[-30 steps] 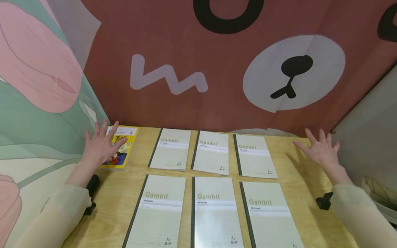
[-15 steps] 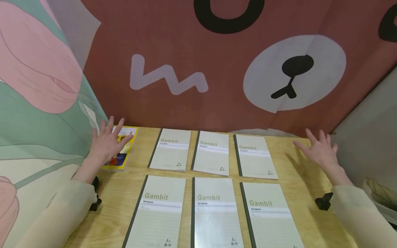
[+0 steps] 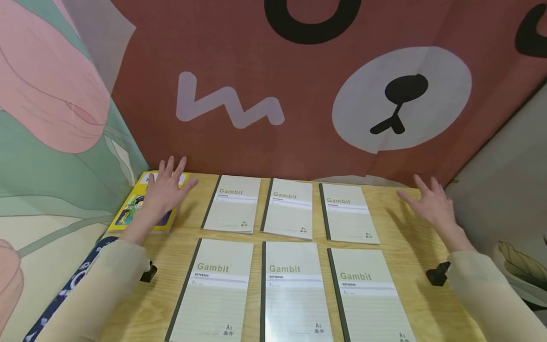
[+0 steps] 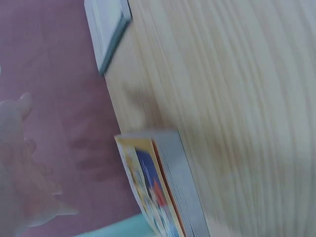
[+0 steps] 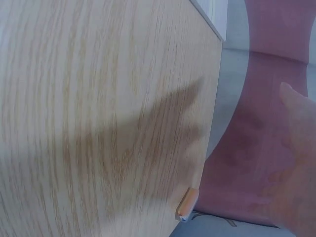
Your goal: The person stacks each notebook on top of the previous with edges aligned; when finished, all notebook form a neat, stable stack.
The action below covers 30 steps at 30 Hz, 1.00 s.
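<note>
Fingers spread, the left hand (image 3: 167,190) hovered over the yellow book (image 3: 136,208) at the table's (image 3: 397,237) far-left corner; the right hand (image 3: 429,206), equally splayed, held nothing near its far-right corner.

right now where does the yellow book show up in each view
Head: the yellow book lies at the table's far left corner, partly under the left hand.
Left wrist: it sits at the bottom centre, seen edge-on with its page block showing.
Right wrist: not in view.
Shared landmark: the wooden table, which fills much of both wrist views.
</note>
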Available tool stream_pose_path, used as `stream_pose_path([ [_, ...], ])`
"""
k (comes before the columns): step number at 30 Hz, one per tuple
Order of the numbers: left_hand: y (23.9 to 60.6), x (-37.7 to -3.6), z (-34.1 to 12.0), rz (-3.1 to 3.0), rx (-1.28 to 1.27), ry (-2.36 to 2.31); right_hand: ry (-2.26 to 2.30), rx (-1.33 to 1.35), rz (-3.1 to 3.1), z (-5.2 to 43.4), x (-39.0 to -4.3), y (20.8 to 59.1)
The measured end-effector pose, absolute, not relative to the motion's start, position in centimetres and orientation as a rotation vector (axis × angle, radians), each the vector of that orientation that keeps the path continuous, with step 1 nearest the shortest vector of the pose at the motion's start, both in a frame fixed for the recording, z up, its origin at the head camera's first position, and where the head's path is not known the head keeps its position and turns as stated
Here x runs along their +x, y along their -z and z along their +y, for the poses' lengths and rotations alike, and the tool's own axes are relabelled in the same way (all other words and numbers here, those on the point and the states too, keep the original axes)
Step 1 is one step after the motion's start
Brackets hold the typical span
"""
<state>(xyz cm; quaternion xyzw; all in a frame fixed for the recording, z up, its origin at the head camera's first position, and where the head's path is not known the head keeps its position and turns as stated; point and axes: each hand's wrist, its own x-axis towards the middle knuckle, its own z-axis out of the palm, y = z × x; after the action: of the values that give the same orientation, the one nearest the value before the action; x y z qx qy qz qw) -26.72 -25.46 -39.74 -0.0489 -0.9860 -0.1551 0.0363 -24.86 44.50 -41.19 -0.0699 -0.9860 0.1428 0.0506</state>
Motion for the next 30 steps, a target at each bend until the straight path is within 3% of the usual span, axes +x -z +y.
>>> stream_pose_path([
  [30,40.9,-27.2,-9.5,-2.889,-0.103,1.236,-0.888,-0.098,-2.970,40.9,-24.8,43.5],
])
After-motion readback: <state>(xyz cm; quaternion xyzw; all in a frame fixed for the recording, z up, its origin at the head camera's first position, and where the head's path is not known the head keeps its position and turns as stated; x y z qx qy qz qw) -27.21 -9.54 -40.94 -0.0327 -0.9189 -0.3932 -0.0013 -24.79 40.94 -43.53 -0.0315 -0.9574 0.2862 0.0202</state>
